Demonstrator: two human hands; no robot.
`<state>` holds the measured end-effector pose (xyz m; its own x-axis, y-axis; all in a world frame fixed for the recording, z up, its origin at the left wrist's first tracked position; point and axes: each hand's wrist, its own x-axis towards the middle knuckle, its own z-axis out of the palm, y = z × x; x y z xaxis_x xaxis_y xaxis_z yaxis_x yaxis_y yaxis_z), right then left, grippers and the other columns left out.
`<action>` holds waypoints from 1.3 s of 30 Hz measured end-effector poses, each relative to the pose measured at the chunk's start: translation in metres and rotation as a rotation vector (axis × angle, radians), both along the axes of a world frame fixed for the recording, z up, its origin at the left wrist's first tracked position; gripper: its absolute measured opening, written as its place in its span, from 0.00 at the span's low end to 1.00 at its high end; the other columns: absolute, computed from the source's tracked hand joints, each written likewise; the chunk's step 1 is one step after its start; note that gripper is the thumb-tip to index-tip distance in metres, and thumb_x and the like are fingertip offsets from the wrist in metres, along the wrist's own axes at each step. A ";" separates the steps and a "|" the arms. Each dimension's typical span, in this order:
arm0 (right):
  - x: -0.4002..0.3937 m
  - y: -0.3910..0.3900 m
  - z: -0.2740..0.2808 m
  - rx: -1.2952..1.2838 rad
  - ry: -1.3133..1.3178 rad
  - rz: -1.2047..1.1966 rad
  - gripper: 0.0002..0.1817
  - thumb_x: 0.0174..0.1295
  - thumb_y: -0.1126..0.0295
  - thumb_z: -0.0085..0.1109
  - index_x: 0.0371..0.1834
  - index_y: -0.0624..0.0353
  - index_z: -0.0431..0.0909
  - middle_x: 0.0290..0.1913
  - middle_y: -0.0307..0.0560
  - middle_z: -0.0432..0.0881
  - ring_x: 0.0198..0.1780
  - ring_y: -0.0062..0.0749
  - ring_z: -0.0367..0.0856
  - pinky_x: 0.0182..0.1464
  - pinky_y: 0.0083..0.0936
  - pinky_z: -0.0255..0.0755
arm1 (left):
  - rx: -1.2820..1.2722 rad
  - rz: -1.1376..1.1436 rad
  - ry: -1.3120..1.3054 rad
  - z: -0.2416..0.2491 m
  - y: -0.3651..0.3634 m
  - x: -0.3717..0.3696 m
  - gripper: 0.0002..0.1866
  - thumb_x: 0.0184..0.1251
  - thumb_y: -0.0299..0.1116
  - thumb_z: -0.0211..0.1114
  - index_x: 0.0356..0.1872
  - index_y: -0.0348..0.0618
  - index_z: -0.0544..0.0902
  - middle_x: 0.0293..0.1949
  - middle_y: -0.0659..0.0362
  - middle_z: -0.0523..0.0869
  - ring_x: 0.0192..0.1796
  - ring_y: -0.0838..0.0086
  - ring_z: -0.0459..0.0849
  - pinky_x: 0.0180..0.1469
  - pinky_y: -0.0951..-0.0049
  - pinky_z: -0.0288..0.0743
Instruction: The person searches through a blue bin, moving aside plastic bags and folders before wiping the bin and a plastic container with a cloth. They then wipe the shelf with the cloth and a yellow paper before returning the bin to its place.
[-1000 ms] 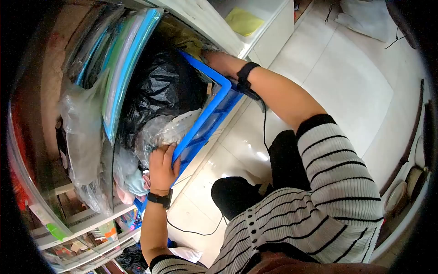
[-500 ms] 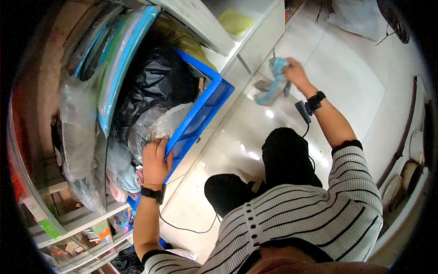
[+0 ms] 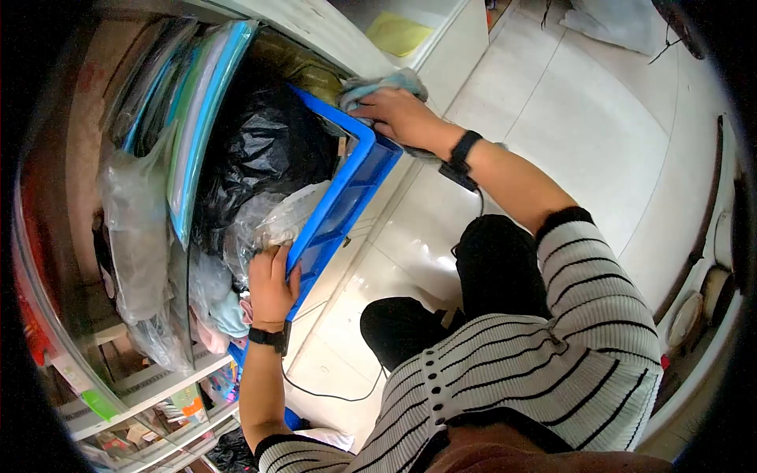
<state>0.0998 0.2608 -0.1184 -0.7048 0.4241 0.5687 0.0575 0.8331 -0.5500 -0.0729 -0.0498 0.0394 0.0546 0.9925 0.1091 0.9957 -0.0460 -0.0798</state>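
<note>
The blue plastic basket [image 3: 341,197] stands at the left among shelf goods, its rim running from a far right corner down to the near end, where the left hand [image 3: 272,288] grasps it, fingers inside and thumb close against the edge. To the right of the basket's front wall the glossy tiled floor [image 3: 583,150] lies open, with the person's black-trousered knees [image 3: 505,260] near the middle. On the left there is little room: plastic-wrapped flat packs [image 3: 206,118] stand upright just beside the basket's contents. Beyond its far corner is a white cabinet [image 3: 457,63] with a yellow sheet [image 3: 398,33] on it.

The right hand [image 3: 408,120] holds a cloth [image 3: 402,80] bunched beneath its fingers, just outside that far corner; whether the fingertips touch the rim I cannot tell. The cloth is pale blue and grey, soft and crumpled, with a greyish end showing below the wrist. The basket is glossy, its front wall divided into panels, and a black plastic bag [image 3: 268,146] and a clear plastic bag [image 3: 292,211] fill it.
</note>
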 end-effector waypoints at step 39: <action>-0.037 -0.098 -0.001 -1.519 0.200 -0.757 0.30 0.71 0.48 0.37 0.49 0.69 0.75 0.44 0.54 0.80 0.44 0.41 0.76 0.49 0.36 0.72 | 0.056 0.020 -0.020 -0.005 0.001 -0.003 0.22 0.53 0.31 0.65 0.52 0.43 0.75 0.44 0.52 0.78 0.47 0.56 0.76 0.49 0.60 0.70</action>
<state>0.0626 0.1629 -0.1189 -0.0796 0.8082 -0.5835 0.0009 -0.5853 -0.8108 -0.0762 -0.0489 0.0349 0.0316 0.9856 0.1659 0.9979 -0.0216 -0.0615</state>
